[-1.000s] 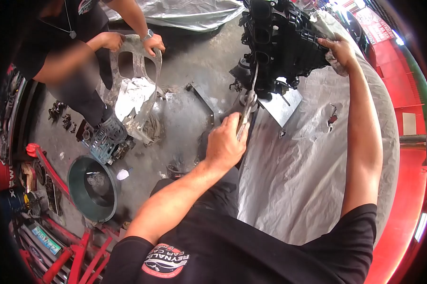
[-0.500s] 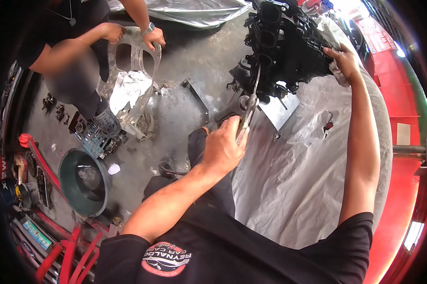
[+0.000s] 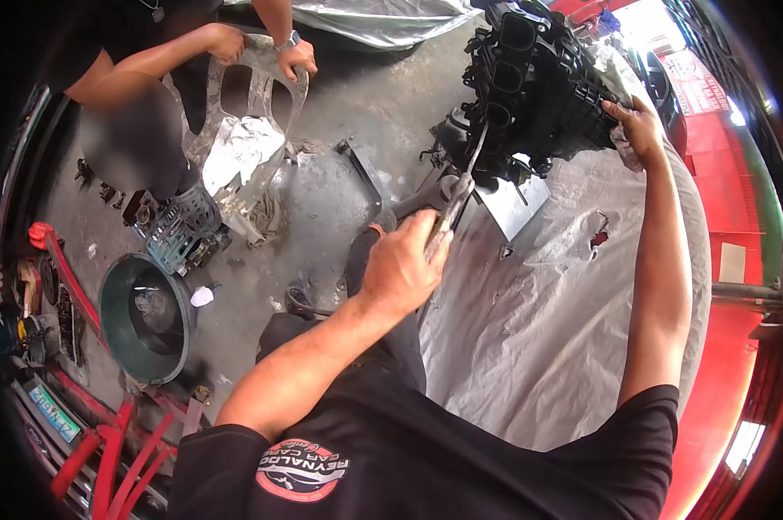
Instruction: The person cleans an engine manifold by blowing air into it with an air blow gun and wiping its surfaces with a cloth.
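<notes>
My left hand is closed around the handle of a metal air blow gun. Its long thin nozzle points up at the lower port of a black intake manifold, and the tip is at the port's edge; I cannot tell how far inside it reaches. On the manifold's right side, my right hand grips the edge, with a pale crumpled cloth beside the fingers. Several dark round ports run down the manifold's left side. Beneath it is a grey cover sheet.
A person at upper left rests both hands on a worn plastic chair with a white cloth on it. Engine parts and a dark green basin are on the floor. A red metal stand occupies the lower left.
The camera view has shifted slightly. The manifold has tilted a little, and the blow gun stays pointed at its lower port. Both hands keep their grip.
</notes>
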Demonstrator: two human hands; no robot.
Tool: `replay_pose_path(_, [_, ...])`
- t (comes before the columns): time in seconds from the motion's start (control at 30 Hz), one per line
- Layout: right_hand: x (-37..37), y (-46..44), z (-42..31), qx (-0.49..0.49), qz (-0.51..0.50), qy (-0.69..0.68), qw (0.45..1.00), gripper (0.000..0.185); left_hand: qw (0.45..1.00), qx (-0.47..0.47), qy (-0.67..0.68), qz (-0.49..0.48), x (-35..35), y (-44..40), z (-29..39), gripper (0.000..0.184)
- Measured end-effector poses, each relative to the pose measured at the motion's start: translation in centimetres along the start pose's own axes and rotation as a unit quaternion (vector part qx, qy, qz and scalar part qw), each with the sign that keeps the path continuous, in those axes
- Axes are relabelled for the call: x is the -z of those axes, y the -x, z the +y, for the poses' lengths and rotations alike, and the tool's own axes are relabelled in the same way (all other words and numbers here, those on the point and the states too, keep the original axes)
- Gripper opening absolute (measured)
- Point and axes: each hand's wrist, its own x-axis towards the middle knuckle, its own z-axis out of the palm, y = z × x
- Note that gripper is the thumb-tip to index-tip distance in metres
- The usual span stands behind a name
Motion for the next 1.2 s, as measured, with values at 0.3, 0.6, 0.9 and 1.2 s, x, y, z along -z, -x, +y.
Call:
replay_pose_path(0.3, [-0.3, -0.7, 1.9, 0.013, 0.025, -0.001, 1.000, 0.106, 0.999, -0.032, 0.001, -0.003, -0.7, 1.1, 1.6, 0.030])
replay_pose_path(0.6, [-0.2, -0.2, 0.7, -0.012, 0.016, 0.009, 1.000, 0.112, 0.998, -0.056, -0.007, 0.037, -4.6, -1.1, -1.5, 0.025])
replay_pose_path(0.9, [0.0, 0.7, -0.5, 0.001, 0.002, -0.023, 1.000, 0.081, 0.999, -0.031, -0.004, 0.019, -5.8, -0.7, -1.3, 0.029])
replay_pose_path(1.2, [-0.8, 0.1, 0.8, 0.019, 0.061, -0.024, 0.998, 0.062, 0.995, -0.040, 0.080, 0.055, 1.7, 2.2, 2.3, 0.032])
